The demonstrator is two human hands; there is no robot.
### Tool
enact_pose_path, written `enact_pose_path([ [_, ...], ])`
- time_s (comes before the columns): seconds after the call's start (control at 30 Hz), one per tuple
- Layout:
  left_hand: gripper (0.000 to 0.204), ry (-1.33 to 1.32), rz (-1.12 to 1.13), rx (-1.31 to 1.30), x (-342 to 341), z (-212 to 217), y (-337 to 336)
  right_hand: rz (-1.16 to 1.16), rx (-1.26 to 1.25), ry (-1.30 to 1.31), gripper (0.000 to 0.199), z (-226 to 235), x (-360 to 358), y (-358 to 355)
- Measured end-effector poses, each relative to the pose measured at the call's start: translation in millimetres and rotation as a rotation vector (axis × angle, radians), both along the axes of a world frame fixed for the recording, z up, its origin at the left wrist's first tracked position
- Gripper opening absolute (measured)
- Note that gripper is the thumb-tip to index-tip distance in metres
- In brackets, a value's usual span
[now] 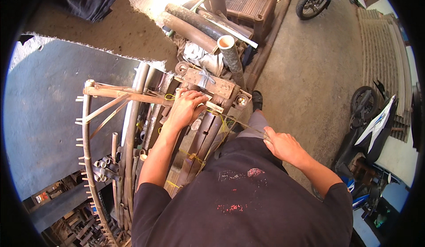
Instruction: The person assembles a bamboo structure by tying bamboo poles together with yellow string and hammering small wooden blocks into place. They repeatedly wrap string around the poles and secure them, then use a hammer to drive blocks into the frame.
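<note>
My left hand point(186, 107) is closed over a small pale piece of bamboo point(214, 107), pressing it against the wooden bench. My right hand point(283, 146) grips the near end of a thin, long-bladed tool point(243, 124); its handle is hidden in the fist. The blade slants up and left, its far end at or close to the pale piece; whether they touch I cannot tell. Just beyond my left hand lies a worn wooden block point(212, 84) with a grey strip tied round it. Yellow cord point(225, 122) loops around the bench beams.
Thick bamboo tubes point(190, 28) are piled beyond the bench, near a bamboo chair point(248, 1). A curved bamboo frame with pegs point(88, 149) stands at left. Motorbikes are parked at far right point(369, 127) and top right point(312, 3). Concrete floor point(310, 70) lies to my right.
</note>
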State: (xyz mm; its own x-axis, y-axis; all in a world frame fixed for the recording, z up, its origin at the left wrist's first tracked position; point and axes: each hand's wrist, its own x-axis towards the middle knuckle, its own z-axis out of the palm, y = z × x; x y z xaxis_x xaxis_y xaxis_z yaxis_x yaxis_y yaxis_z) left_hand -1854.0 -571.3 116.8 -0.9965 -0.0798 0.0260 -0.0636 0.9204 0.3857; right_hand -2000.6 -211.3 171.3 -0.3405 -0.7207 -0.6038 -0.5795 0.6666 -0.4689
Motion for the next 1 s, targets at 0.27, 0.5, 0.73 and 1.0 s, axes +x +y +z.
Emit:
enact_pose_path([
  [0.27, 0.03, -0.002, 0.01, -0.002, 1, -6, -1, 0.029, 0.007, -0.083, 0.044, -3, -15, -1],
  [0.5, 0.031, -0.056, 0.027, 0.03, -1, -2, -3, 0.013, 0.004, -0.283, 0.046, 20, -35, 14],
  [0.73, 0.031, -0.149, 0.016, 0.046, 0, 2, -2, -0.195, -0.246, -0.396, 0.048, 1, -26, 19],
  [1.0, 0.039, -0.098, 0.368, -0.062, 2, 11, 8, -0.286, -0.456, -0.345, 0.044, -40, 7, -38],
])
